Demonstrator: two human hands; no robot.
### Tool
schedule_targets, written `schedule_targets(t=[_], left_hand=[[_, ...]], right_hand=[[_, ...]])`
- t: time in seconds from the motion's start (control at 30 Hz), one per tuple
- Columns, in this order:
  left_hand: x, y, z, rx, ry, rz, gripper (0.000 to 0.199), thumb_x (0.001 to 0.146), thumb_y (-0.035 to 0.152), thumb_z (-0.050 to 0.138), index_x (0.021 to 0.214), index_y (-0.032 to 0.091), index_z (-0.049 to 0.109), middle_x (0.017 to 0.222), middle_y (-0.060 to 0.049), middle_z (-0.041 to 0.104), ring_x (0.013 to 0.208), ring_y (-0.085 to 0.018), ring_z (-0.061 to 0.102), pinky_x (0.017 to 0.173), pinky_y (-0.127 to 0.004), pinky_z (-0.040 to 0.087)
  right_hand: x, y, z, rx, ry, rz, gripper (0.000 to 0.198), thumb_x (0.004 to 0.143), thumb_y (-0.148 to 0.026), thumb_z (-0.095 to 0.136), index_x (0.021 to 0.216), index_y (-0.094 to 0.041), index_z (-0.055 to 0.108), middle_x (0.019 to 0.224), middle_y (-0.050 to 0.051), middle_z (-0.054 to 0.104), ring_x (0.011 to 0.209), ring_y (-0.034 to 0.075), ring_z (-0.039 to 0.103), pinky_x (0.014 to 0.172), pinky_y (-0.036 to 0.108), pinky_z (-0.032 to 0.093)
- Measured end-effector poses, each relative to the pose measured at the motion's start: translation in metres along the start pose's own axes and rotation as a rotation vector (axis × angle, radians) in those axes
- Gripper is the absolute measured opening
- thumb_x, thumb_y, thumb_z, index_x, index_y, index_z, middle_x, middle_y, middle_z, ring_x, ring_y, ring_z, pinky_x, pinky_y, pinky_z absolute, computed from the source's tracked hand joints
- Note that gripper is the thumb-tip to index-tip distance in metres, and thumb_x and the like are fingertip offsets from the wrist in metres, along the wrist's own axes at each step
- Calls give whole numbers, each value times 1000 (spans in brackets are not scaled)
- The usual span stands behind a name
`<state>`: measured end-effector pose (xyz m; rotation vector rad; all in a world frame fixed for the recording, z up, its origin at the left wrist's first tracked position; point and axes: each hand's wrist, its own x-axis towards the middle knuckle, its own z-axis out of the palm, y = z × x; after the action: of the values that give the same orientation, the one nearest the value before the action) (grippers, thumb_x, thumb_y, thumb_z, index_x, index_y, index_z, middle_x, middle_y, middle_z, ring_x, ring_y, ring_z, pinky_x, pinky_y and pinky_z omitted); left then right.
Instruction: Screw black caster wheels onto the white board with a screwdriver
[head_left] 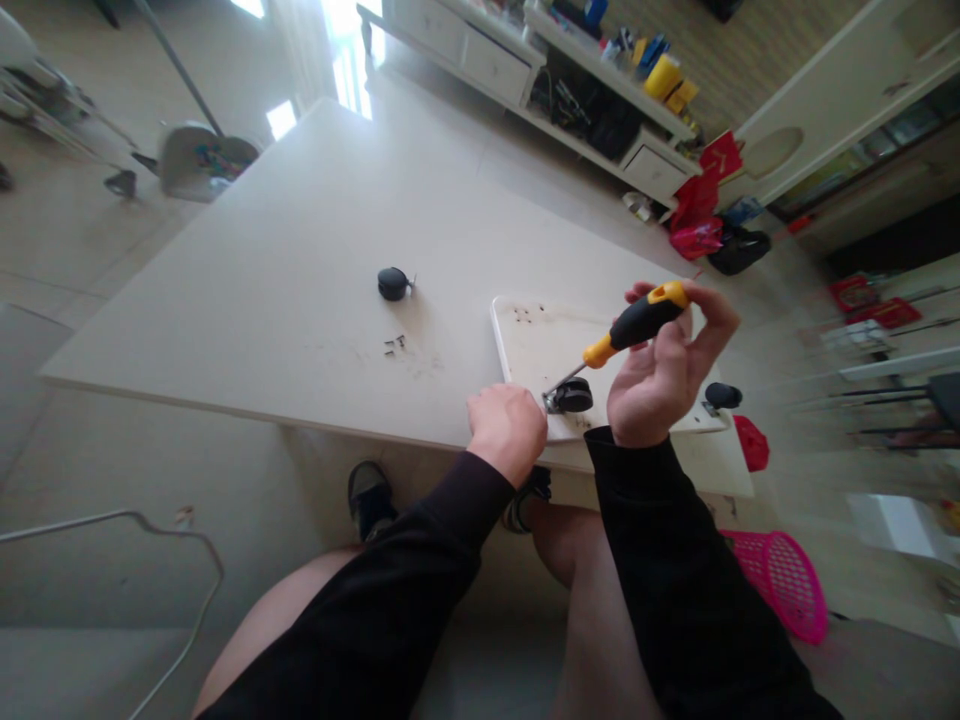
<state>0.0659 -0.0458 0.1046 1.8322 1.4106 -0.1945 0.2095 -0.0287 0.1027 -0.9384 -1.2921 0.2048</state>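
Note:
My right hand (660, 375) holds a screwdriver (637, 325) with a black and yellow handle. Its shaft slants down to the metal mount of a black caster wheel (576, 394), which sits on a white board (570, 335). Closed around the near left corner of that board is my left hand (508, 430), close beside the caster mount; its fingertips are hidden. Another black caster (724, 395) is at the board's right end. A loose black caster (392, 284) lies on the white table (337, 220), with several small screws (395, 345) near it.
Screw holes (523, 315) show at the board's far left corner. The table's near edge runs just above my knees. Beyond the table stands a white cabinet (495, 65). A pink basket (780, 580) is on the right, and a long-handled dustpan (202, 160) on the far left.

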Motion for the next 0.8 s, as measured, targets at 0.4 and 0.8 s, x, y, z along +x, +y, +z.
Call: schedule_targets(t=[0.4,0.8], left_hand=[[-1,0,-1,11,-7,5,41,106,24,43,124,10,77,131,-21,76,125,-31,73,104,-38,56],[-2,0,-1,4,-4,1,42,106,26,42,125,11,77,129,-22,77,126,-30,73,105,-39,55]], right_hand=[[2,-1,-2,-140,38,-64,37,84,-42,79,119,-35,68,115,0,60,105,19,65,106,50,59],[4,4,-5,-91,-57,-67,46,85,-35,82,128,-36,67,118,0,59,101,17,66,104,44,59]])
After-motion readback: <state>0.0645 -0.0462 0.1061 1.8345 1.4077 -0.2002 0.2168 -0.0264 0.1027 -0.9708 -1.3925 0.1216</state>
